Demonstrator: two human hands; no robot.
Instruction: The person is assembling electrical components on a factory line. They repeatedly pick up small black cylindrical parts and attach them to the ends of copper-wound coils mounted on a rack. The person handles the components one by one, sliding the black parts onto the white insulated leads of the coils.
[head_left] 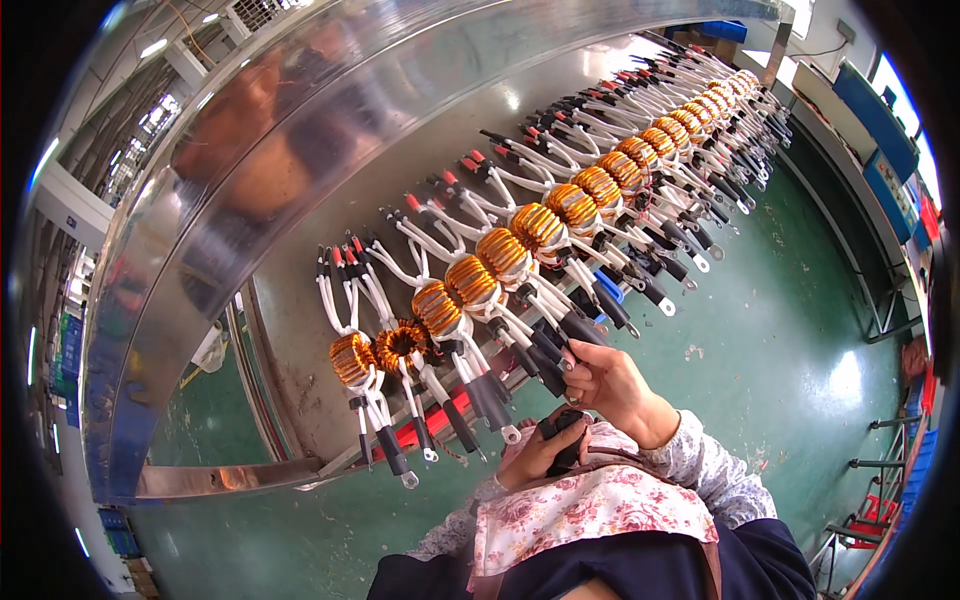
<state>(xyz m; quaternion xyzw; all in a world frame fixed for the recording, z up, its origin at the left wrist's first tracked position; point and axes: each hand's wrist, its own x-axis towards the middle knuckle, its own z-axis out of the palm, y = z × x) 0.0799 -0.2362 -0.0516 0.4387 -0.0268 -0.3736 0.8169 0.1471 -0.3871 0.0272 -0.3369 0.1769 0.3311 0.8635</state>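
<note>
A long row of copper-wound ring coils (470, 282) hangs along a metal machine, each with white leads ending in red or black sleeves and metal lugs. My right hand (605, 385) reaches up and pinches a black-sleeved lead (578, 330) of a coil near the row's middle. My left hand (535, 452), held close to my chest, grips a small black object (566, 440); I cannot tell what it is. Both forearms wear floral sleeve covers (690, 465).
The curved shiny metal housing (300, 150) of the machine rises behind the coils. A metal rail (230, 478) with a red strip (440, 420) runs under the row. Green floor (780, 340) lies to the right, with blue cabinets (880, 130) and racks along the far right wall.
</note>
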